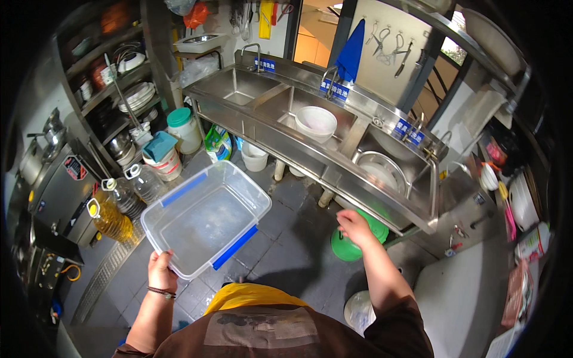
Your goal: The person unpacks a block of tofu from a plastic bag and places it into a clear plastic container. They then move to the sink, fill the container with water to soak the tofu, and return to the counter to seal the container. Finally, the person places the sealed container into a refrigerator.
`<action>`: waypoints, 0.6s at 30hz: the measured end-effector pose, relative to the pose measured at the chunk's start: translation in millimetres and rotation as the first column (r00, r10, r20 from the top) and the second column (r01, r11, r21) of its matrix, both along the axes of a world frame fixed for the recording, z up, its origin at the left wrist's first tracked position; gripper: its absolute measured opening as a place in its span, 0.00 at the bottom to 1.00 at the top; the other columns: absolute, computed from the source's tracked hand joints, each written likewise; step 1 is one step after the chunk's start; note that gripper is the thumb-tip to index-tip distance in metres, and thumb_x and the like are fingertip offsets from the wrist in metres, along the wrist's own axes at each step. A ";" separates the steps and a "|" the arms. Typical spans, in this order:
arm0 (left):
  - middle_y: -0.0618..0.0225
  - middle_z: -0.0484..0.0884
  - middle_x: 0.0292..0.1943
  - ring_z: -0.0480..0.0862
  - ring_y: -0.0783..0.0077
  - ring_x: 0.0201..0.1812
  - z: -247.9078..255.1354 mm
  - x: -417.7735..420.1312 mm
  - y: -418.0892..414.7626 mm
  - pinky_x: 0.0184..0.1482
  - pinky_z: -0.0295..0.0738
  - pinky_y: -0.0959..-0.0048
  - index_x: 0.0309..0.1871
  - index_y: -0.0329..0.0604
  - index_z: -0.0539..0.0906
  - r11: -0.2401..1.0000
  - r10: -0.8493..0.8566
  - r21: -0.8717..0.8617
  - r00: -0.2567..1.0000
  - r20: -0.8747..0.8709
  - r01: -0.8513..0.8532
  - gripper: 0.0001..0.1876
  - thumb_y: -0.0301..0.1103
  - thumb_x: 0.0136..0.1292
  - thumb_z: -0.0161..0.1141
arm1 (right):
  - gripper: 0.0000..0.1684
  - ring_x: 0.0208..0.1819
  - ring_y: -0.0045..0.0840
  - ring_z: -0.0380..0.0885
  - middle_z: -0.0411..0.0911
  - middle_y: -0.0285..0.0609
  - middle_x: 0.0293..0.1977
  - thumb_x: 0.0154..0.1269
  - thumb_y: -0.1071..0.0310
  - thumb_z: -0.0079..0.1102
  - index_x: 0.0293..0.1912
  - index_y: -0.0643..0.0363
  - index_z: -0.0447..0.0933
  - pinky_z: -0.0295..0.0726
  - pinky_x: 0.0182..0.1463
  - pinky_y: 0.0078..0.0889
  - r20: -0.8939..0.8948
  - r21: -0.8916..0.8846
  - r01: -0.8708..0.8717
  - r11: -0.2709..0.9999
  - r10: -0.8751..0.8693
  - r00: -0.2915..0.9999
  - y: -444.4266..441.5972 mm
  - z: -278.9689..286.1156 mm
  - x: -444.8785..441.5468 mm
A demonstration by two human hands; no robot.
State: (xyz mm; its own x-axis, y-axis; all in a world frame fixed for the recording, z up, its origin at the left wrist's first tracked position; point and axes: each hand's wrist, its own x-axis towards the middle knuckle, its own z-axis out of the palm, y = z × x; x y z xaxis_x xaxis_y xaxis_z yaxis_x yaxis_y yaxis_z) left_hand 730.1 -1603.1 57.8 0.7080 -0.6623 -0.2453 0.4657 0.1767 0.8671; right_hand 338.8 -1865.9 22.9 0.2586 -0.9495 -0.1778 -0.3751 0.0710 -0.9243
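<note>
My left hand (pixel 161 270) grips the near left corner of a clear plastic storage box (pixel 208 223) with blue side latches. The box is tilted towards me over the floor, and I see no contents in it. To the right, my right hand (pixel 353 225) hangs in the air before the sink front with its fingers curled. Nothing shows clearly in that hand, though its palm side is hidden. Behind and below it is a green plastic container (pixel 347 248), partly covered by the hand. Whether the two touch I cannot tell.
A three-basin steel sink (pixel 268 121) runs across the front. A white bowl (pixel 316 121) stands in its middle basin, a metal basin (pixel 385 172) in the right one. At left are an oil bottle (pixel 109 219), a white bucket (pixel 166 168) and a shelf rack (pixel 107 94). Floor tiles look wet.
</note>
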 end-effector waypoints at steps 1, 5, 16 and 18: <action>0.69 0.77 0.28 0.78 0.73 0.29 0.3 11.5 -24.1 0.31 0.76 0.73 0.34 0.42 0.73 0.999 -0.033 -0.029 0.999 0.010 0.033 0.04 0.26 0.54 0.54 | 0.12 0.25 0.18 0.72 0.74 0.36 0.26 0.58 0.63 0.55 0.39 0.59 0.74 0.72 0.28 0.21 -0.010 -0.060 -0.066 0.996 0.065 0.998 -32.4 4.0 19.4; 0.69 0.77 0.29 0.78 0.73 0.30 1.2 64.1 -156.1 0.32 0.76 0.72 0.35 0.42 0.73 0.986 -0.161 -0.033 0.986 0.044 0.163 0.05 0.26 0.54 0.53 | 0.15 0.34 0.21 0.74 0.77 0.39 0.32 0.57 0.64 0.56 0.44 0.61 0.73 0.72 0.40 0.23 -0.127 -0.184 -0.072 0.980 0.049 0.991 -149.7 3.4 67.7; 0.75 0.75 0.27 0.76 0.77 0.26 15.5 78.8 -572.7 0.27 0.73 0.76 0.37 0.47 0.74 0.798 -0.582 0.198 0.813 0.007 0.569 0.11 0.33 0.49 0.61 | 0.19 0.38 0.21 0.73 0.76 0.41 0.38 0.58 0.65 0.53 0.49 0.60 0.71 0.71 0.43 0.22 0.022 -0.032 0.267 0.963 -0.266 0.964 -374.5 -26.3 31.4; 0.74 0.75 0.27 0.76 0.76 0.26 6.5 67.9 -625.4 0.27 0.73 0.75 0.37 0.46 0.73 0.775 -0.603 0.245 0.797 0.012 0.583 0.12 0.32 0.49 0.61 | 0.21 0.40 0.22 0.73 0.76 0.42 0.39 0.58 0.66 0.52 0.52 0.61 0.69 0.71 0.47 0.23 0.021 0.041 0.292 0.955 -0.293 0.956 -437.3 -30.1 25.2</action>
